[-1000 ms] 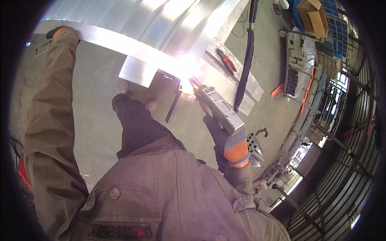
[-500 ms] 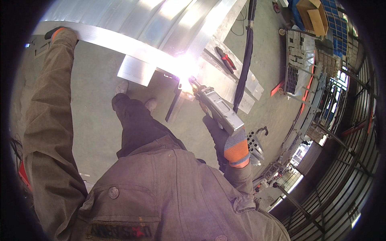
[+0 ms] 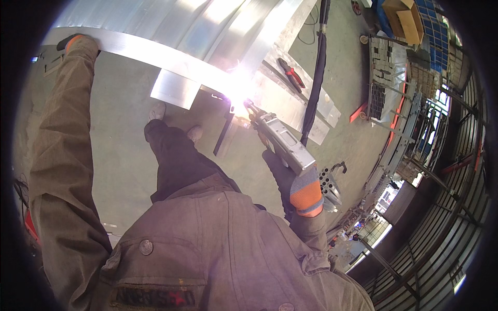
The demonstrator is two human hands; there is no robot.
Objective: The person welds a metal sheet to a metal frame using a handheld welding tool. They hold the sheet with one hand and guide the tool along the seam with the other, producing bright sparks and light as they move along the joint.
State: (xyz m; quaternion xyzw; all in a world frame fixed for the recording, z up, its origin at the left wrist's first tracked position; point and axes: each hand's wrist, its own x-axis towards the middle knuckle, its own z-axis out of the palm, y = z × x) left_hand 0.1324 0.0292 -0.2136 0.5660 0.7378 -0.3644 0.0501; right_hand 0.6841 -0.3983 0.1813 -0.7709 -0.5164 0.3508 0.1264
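My right hand (image 3: 294,181), in a dark glove with an orange cuff, grips a silver handheld welding gun (image 3: 277,137). Its tip points at a bright white glare (image 3: 239,93) on the edge of a long shiny metal strip (image 3: 155,54). My left hand (image 3: 78,42), also gloved, rests on the far left end of that strip with the arm stretched out. A short metal plate (image 3: 174,89) hangs just below the strip. My legs and grey shoes (image 3: 156,111) stand on the concrete floor beneath.
More metal sheets (image 3: 207,26) lie beyond the strip. Red-handled pliers (image 3: 291,73) rest on a flat plate, beside a thick black hose (image 3: 316,67). A metal rack and cart (image 3: 386,78) stand at the right, with railings further right.
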